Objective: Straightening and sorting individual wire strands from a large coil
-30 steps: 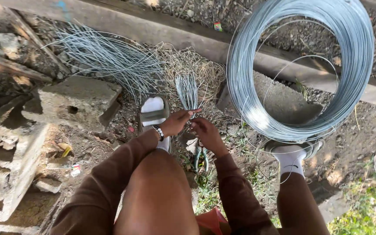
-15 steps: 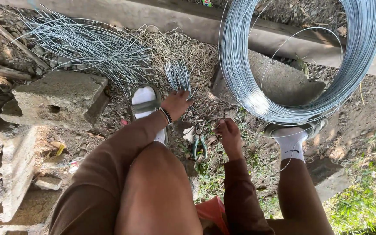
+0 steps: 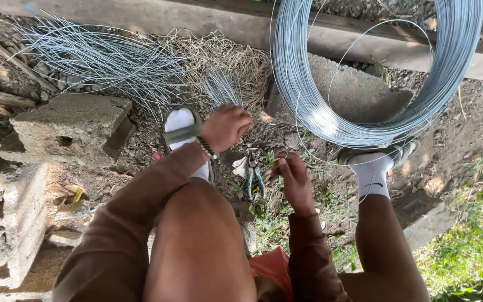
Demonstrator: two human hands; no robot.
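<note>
Change: since half a second ago the left hand (image 3: 226, 126) holds on at the cut wires, while the right hand (image 3: 293, 178) has drifted lower and nearer the pliers
Left hand: closed in a fist round the lower end of a small bundle of short wires (image 3: 219, 88), fingers curled tight on them; a beaded bracelet (image 3: 206, 149) sits at the wrist
Short wires: they fan up toward 12 o'clock from the fist, over a heap of dry straw-coloured wire scraps (image 3: 225, 59)
Right hand: at 4 o'clock from the left hand, well apart from it; fingers bent and drawn together at the tips, but whether they pinch anything I cannot tell
Pliers: green-handled pliers (image 3: 255, 182) lie on the ground just beside the right hand, at its 9 o'clock
Wire coil: a large coil of grey wire (image 3: 331, 112) stands at 1 o'clock from the hands, its lower edge touching the ground by the right foot
Loose wires: a spread pile of long cut wires (image 3: 99, 56) lies at 10 o'clock
Block: a concrete block (image 3: 68, 126) sits at 9 o'clock from the left hand
Feet: white socks in sandals, the left foot (image 3: 183, 126) just beside the left hand, the right foot (image 3: 373, 162) under the coil
</note>
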